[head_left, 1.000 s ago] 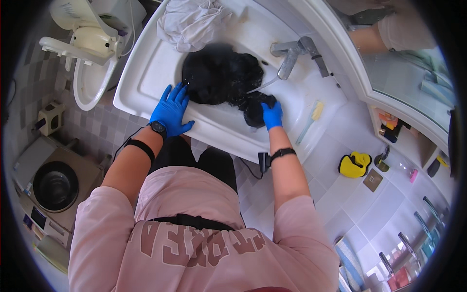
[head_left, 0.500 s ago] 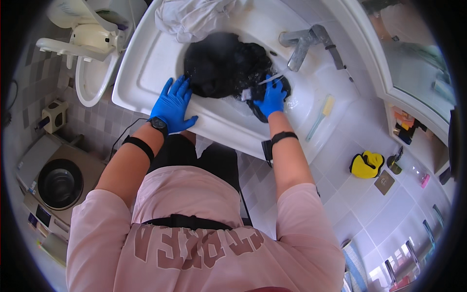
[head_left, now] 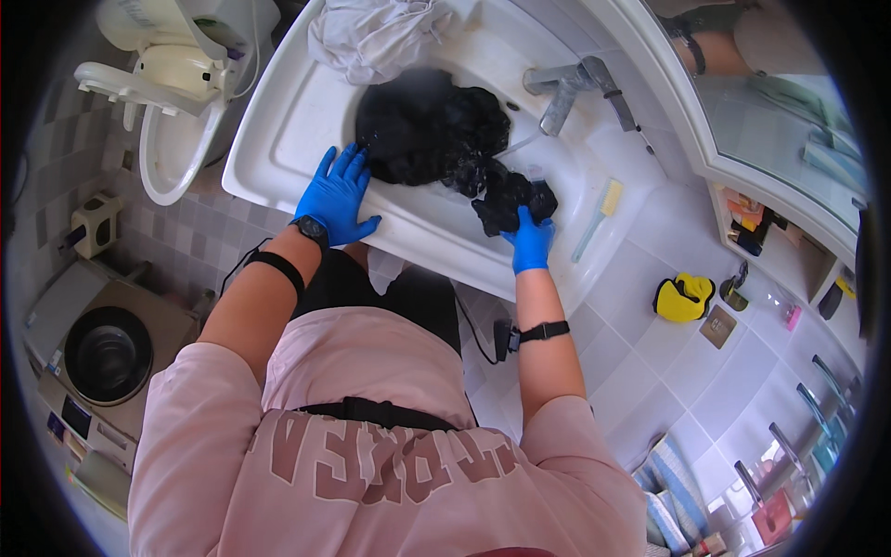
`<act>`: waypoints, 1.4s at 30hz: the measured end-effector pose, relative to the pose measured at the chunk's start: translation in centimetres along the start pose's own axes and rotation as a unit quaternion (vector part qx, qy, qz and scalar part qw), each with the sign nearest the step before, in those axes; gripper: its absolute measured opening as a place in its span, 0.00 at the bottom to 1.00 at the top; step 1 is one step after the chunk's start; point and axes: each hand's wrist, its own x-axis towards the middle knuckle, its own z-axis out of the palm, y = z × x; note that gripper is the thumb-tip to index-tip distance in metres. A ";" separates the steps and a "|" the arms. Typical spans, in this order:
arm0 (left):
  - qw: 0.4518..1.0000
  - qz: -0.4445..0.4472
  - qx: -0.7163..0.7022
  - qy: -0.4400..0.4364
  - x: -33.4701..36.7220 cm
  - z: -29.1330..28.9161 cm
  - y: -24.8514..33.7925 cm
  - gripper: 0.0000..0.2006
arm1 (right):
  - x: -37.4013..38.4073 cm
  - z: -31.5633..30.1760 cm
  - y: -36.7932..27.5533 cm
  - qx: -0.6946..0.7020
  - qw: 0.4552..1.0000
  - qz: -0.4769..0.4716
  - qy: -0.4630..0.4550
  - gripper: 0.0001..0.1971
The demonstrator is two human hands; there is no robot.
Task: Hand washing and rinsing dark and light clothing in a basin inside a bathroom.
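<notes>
A wet black cloth (head_left: 422, 125) lies bunched in the white sink (head_left: 269, 153), with part of it drawn out toward the right. My right hand (head_left: 533, 246), in a blue glove, is closed on that right-hand bunch, the fingertips pressed into its folds. My left hand (head_left: 336, 200), gloved in blue too, rests on the sink's front rim with fingers stretched, thumb apart, and nothing held. Its fingertips are beside the cloth's left edge. Water runs from the grey faucet (head_left: 559, 107) toward the cloth.
A crumpled whitish cloth (head_left: 371, 37) sits on the sink's back left corner. On the right ledge lies a pale brush (head_left: 599, 220). The mirror cabinet (head_left: 715, 148) juts in at the right, above a yellow cloth (head_left: 684, 297). A toilet (head_left: 172, 162) and washing machine (head_left: 65, 297) stand left.
My right hand has moved toward me, pulling a bunch of the black cloth nearer the sink's front right. My left hand stays on the rim.
</notes>
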 end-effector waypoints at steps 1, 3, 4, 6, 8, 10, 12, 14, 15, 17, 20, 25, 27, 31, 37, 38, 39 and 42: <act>1.000 0.002 0.002 -0.001 0.1 -0.1 0.1 0.43 | 0.1 -1.0 0.4 -0.053 0.996 -0.071 -0.005 0.30; 1.000 0.010 0.000 -0.005 0.6 -0.7 0.5 0.43 | 2.5 -3.7 2.4 -0.341 0.882 -0.324 0.044 0.37; 1.000 0.001 0.001 -0.014 0.4 -0.5 0.3 0.43 | 1.5 -2.1 1.1 -0.341 0.883 -0.322 0.037 0.37; 1.000 -0.004 -0.009 -0.002 0.2 0.1 0.1 0.43 | -0.5 0.9 -1.8 -0.581 0.710 -0.395 -0.046 0.40; 1.000 0.007 -0.017 0.014 0.7 0.3 0.3 0.42 | 0.3 2.9 -2.3 -0.641 0.647 -0.411 -0.041 0.42; 0.999 0.014 -0.017 0.026 1.0 0.3 0.4 0.42 | 2.2 4.9 -2.4 -0.782 0.533 -0.311 -0.093 0.41; 1.000 0.010 -0.018 0.023 1.3 0.0 0.4 0.41 | 4.2 6.8 -2.6 -0.788 0.532 -0.295 -0.098 0.40; 1.000 0.007 -0.021 0.020 0.8 0.2 0.7 0.41 | 5.8 7.2 -2.2 -0.776 0.539 -0.310 -0.107 0.39; 1.000 0.002 -0.013 0.021 0.9 0.1 0.6 0.41 | 6.3 7.6 -2.3 -0.750 0.561 -0.332 -0.113 0.36; 1.000 -0.004 -0.012 0.024 0.7 0.4 0.4 0.41 | 6.4 7.1 -2.3 -0.681 0.611 -0.388 -0.113 0.23; 1.000 0.006 -0.014 0.024 1.0 0.5 0.5 0.41 | 8.3 4.2 0.0 -0.495 0.785 -0.370 -0.048 0.16; 0.999 0.018 -0.013 0.041 0.6 0.2 0.5 0.41 | 7.3 -2.1 1.3 -0.277 0.926 -0.255 -0.019 0.19; 0.999 0.014 -0.014 0.050 0.4 0.3 0.4 0.40 | 5.0 -3.1 0.7 -0.269 0.931 -0.244 -0.023 0.21; 0.987 0.054 -0.062 0.137 -0.4 1.1 -0.8 0.33 | 0.2 -3.0 -2.2 -0.426 0.866 -0.261 -0.027 0.21; 0.726 -0.044 -0.626 0.282 -5.4 -8.8 0.6 0.13 | 2.7 -4.6 -1.4 -0.480 0.814 -0.322 -0.050 0.25; 0.682 -0.133 -0.661 0.283 -7.2 -12.9 1.6 0.12 | 2.9 -4.6 -1.5 -0.507 0.786 -0.348 -0.063 0.28; 0.701 -0.143 -0.600 0.358 -9.4 -14.5 1.0 0.13 | 2.7 -4.2 -1.8 -0.530 0.757 -0.373 -0.083 0.32; 0.754 0.048 -0.443 0.483 -15.4 -19.4 -2.8 0.17 | 1.7 -1.6 -2.6 -0.634 0.666 -0.369 -0.137 0.40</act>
